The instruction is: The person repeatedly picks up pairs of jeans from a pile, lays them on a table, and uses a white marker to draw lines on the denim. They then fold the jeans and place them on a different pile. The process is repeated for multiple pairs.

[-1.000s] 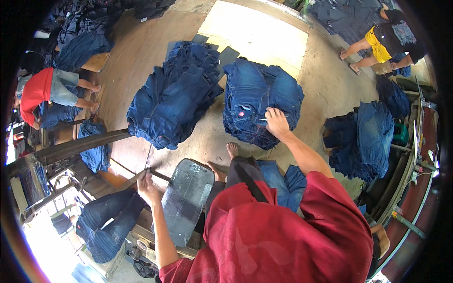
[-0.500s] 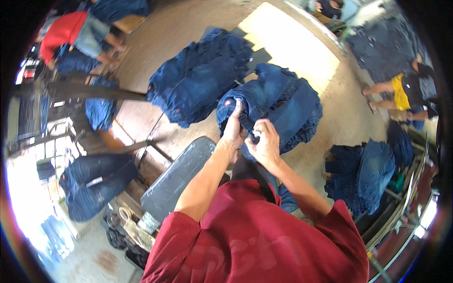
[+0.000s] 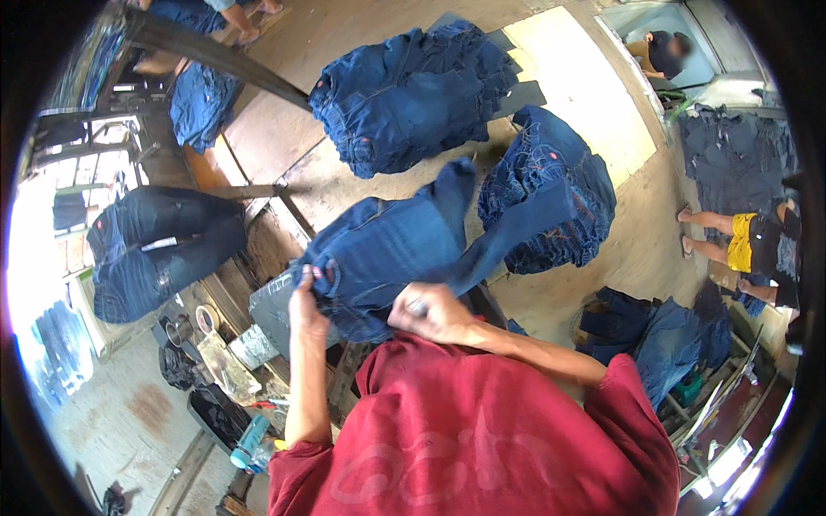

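Blue denim jeans (image 3: 383, 245) hang spread between my two hands, with their legs reaching away and to the right. My left hand (image 3: 307, 310) pinches the waist at its left end, beside a small red-and-white tag. At the near end of the waist, my right hand (image 3: 434, 315) has its fingers curled closed on the denim, slightly blurred. The jeans lie over a dark padded board (image 3: 269, 311) and hide most of it. One leg passes in front of a pile of jeans (image 3: 551, 163) on the right.
A larger jeans pile (image 3: 413, 95) lies on the floor ahead. Dark jeans (image 3: 159, 249) drape at the left, above a tape roll (image 3: 206, 318) and a turquoise bottle (image 3: 249, 443). More jeans (image 3: 662, 344) sit at right. A person in yellow shorts (image 3: 742, 245) stands far right.
The jeans have come off the right-hand pile and swung left, opening out over the board. Both hands have moved left and nearer to me. The whole view has shifted.
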Action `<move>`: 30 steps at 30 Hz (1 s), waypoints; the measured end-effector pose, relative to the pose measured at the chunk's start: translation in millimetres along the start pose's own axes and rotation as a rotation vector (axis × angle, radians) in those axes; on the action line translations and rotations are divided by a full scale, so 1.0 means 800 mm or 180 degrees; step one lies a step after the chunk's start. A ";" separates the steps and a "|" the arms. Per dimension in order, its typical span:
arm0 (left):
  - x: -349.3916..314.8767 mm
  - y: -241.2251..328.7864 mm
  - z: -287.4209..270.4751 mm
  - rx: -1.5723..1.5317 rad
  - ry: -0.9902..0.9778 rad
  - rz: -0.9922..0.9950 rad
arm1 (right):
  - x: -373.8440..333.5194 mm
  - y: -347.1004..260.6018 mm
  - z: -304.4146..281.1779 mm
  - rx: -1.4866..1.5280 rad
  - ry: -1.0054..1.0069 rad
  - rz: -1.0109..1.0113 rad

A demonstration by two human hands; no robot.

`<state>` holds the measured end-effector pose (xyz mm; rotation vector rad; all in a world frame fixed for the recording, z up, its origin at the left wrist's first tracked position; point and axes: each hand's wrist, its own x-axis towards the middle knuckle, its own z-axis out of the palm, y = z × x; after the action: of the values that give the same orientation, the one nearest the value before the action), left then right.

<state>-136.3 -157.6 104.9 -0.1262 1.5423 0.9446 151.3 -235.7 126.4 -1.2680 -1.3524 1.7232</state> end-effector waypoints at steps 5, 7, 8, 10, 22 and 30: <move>0.016 0.048 -0.076 0.0271 0.0213 0.0292 | 0.019 0.065 -0.068 0.0192 0.3259 0.1108; 0.028 0.054 -0.086 0.0401 0.0073 0.0379 | 0.034 0.099 -0.106 0.2232 0.2492 0.2877; 0.034 0.058 -0.090 0.0416 -0.0042 0.0368 | 0.040 0.114 -0.112 0.3417 0.1899 0.3343; 0.041 0.069 -0.096 0.0791 0.0181 0.0380 | 0.055 0.142 -0.123 0.4230 0.1421 0.3029; -0.062 -0.101 0.129 0.4676 -0.2123 0.4786 | 0.066 0.143 -0.243 0.4246 0.3445 0.0237; -0.031 -0.165 0.177 0.5498 -0.2488 0.5008 | 0.011 -0.067 -0.226 0.1178 0.4443 -0.1400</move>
<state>56.3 -168.0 76.9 2.5666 0.9604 0.2277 310.6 -144.0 170.3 -1.3261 -0.3650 0.4278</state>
